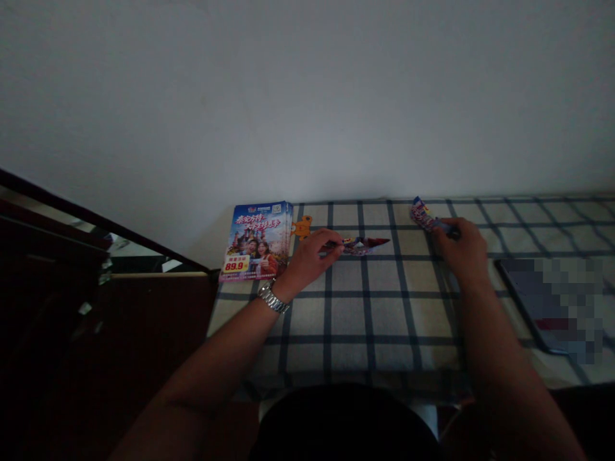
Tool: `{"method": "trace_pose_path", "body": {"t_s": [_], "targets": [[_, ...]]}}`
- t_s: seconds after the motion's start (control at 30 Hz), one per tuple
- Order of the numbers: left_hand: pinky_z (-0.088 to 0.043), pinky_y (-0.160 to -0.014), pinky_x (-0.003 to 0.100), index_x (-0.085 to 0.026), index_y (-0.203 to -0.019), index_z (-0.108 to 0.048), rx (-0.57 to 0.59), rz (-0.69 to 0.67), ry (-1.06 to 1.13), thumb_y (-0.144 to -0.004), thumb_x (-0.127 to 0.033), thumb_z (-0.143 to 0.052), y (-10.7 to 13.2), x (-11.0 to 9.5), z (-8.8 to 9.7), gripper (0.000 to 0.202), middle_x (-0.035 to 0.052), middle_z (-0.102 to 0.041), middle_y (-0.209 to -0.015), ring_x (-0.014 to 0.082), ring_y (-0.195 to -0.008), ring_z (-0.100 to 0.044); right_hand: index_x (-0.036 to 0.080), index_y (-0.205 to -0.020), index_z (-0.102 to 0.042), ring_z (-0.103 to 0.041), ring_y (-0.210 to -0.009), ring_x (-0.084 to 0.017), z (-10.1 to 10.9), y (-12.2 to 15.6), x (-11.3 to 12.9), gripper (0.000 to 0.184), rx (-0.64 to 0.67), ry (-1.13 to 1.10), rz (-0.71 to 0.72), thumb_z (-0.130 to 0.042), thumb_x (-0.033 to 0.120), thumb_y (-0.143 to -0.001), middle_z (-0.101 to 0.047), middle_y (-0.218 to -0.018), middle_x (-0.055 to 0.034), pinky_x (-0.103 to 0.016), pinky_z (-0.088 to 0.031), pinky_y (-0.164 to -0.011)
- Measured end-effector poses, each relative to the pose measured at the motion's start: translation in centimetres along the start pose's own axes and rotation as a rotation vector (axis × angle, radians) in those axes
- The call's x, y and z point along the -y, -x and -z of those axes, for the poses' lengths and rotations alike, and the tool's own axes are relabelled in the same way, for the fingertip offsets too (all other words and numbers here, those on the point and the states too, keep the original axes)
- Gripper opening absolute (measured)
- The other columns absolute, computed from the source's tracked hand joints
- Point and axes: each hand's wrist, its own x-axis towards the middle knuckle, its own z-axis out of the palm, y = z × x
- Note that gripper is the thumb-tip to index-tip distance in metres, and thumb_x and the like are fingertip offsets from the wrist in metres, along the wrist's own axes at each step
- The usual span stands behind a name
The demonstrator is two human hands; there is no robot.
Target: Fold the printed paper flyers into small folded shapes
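Note:
My left hand [321,250], with a metal watch on its wrist, has thumb and fingertips pinched on a narrow, pointed piece of colourful printed paper [360,246]. My right hand [462,246] is closed around a small dark object with a looped handle [452,232], which looks like scissors; its blades cannot be made out. Just beyond the right fingertips is another crumpled-looking colourful paper scrap [423,215]; whether the fingers touch it, I cannot tell. Left of my left hand lies a stack of printed flyers [257,240], blue at the top.
An orange bear-shaped figure [302,226] lies beside the flyers. A checked cloth [346,314] covers the table, which meets a pale wall [336,96]. A dark-edged tablet-like screen [533,301], partly pixelated, lies at the right. Dark floor shows at the left.

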Motion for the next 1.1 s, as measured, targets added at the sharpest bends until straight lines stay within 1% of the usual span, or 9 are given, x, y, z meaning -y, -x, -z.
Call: {"method": "trace_pose_path", "body": {"t_s": [0.13, 0.23, 0.3, 0.4, 0.53, 0.67, 0.83, 1.0, 1.1], "targets": [[-0.065, -0.085, 0.032, -0.020, -0.105, -0.068, -0.036, 0.035, -0.002, -0.102, -0.032, -0.065, -0.1, -0.3, 0.0, 0.013, 0.0057, -0.073, -0.105, 0.0159, -0.092, -0.073, 0.020, -0.113, -0.072, -0.073, -0.096, -0.028, -0.4, 0.5, 1.0, 0.032, 0.096, -0.196, 0.013, -0.070, 0.042, -0.089, -0.076, -0.114, -0.0120, -0.047, -0.062, -0.088], [-0.064, -0.079, 0.028, -0.020, -0.104, -0.068, -0.064, 0.061, 0.029, -0.102, -0.032, -0.065, -0.3, -0.5, 0.1, 0.013, 0.0037, -0.074, -0.098, 0.0146, -0.087, -0.074, 0.023, -0.114, -0.071, -0.073, -0.106, -0.029, -0.9, 1.0, 2.0, 0.031, 0.164, -0.274, 0.069, -0.071, 0.041, -0.090, -0.075, -0.119, -0.0107, -0.049, -0.062, -0.094], [-0.063, -0.075, 0.026, -0.019, -0.104, -0.067, -0.082, 0.085, 0.078, -0.102, -0.034, -0.065, -0.4, -0.6, 0.1, 0.015, 0.0033, -0.074, -0.095, 0.0140, -0.083, -0.074, 0.024, -0.115, -0.070, -0.073, -0.108, -0.029, -1.1, 1.4, 2.7, 0.030, 0.221, -0.282, 0.105, -0.072, 0.041, -0.091, -0.075, -0.121, -0.0098, -0.051, -0.061, -0.097], [-0.063, -0.071, 0.025, -0.019, -0.103, -0.064, -0.098, 0.124, 0.140, -0.102, -0.040, -0.065, -0.6, -0.5, 0.3, 0.021, 0.0033, -0.074, -0.093, 0.0136, -0.078, -0.075, 0.024, -0.116, -0.069, -0.073, -0.110, -0.028, -1.4, 2.0, 3.7, 0.029, 0.298, -0.406, 0.135, -0.073, 0.040, -0.091, -0.074, -0.124, -0.0099, -0.050, -0.062, -0.099], [-0.062, -0.070, 0.023, -0.019, -0.101, -0.063, -0.126, 0.143, 0.156, -0.102, -0.047, -0.064, -0.7, -0.6, 0.5, 0.028, 0.0026, -0.073, -0.091, 0.0125, -0.075, -0.075, 0.026, -0.115, -0.068, -0.072, -0.114, -0.028, -1.6, 2.5, 4.5, 0.024, 0.397, -0.477, 0.199, -0.071, 0.038, -0.094, -0.073, -0.125, -0.0087, -0.049, -0.062, -0.098], [-0.060, -0.070, 0.021, -0.019, -0.100, -0.064, -0.153, 0.139, 0.177, -0.101, -0.050, -0.065, -0.7, -0.7, 0.6, 0.031, 0.0024, -0.072, -0.090, 0.0119, -0.076, -0.075, 0.028, -0.114, -0.068, -0.069, -0.119, -0.029, -1.6, 2.9, 5.0, 0.018, 0.475, -0.492, 0.304, -0.069, 0.036, -0.097, -0.072, -0.125, -0.0079, -0.052, -0.058, -0.105], [-0.060, -0.071, 0.023, -0.019, -0.100, -0.066, -0.179, 0.121, 0.178, -0.100, -0.047, -0.067, -0.6, -0.7, 0.6, 0.028, 0.0019, -0.072, -0.091, 0.0118, -0.075, -0.073, 0.030, -0.113, -0.069, -0.069, -0.118, -0.029, -1.5, 3.1, 6.0, 0.015, 0.571, -0.527, 0.378, -0.068, 0.035, -0.099, -0.072, -0.124, -0.0078, -0.051, -0.060, -0.101], [-0.061, -0.086, 0.028, -0.021, -0.105, -0.069, -0.222, 0.051, 0.101, -0.101, -0.042, -0.068, -0.5, -0.7, 0.6, 0.022, 0.0040, -0.073, -0.103, 0.0151, -0.095, -0.072, 0.030, -0.113, -0.070, -0.070, -0.116, -0.030, -1.7, 3.4, 6.7, 0.016, 0.614, -0.526, 0.429, -0.069, 0.036, -0.098, -0.073, -0.122, -0.0073, -0.053, -0.057, -0.103], [-0.061, -0.089, 0.030, -0.020, -0.106, -0.069, -0.222, 0.036, 0.080, -0.101, -0.038, -0.068, -0.5, -0.9, 0.6, 0.018, 0.0048, -0.073, -0.106, 0.0156, -0.098, -0.071, 0.029, -0.116, -0.070, -0.070, -0.117, -0.030, -2.2, 3.7, 6.6, 0.021, 0.627, -0.527, 0.407, -0.070, 0.039, -0.097, -0.074, -0.122, -0.0081, -0.054, -0.057, -0.106]]}}
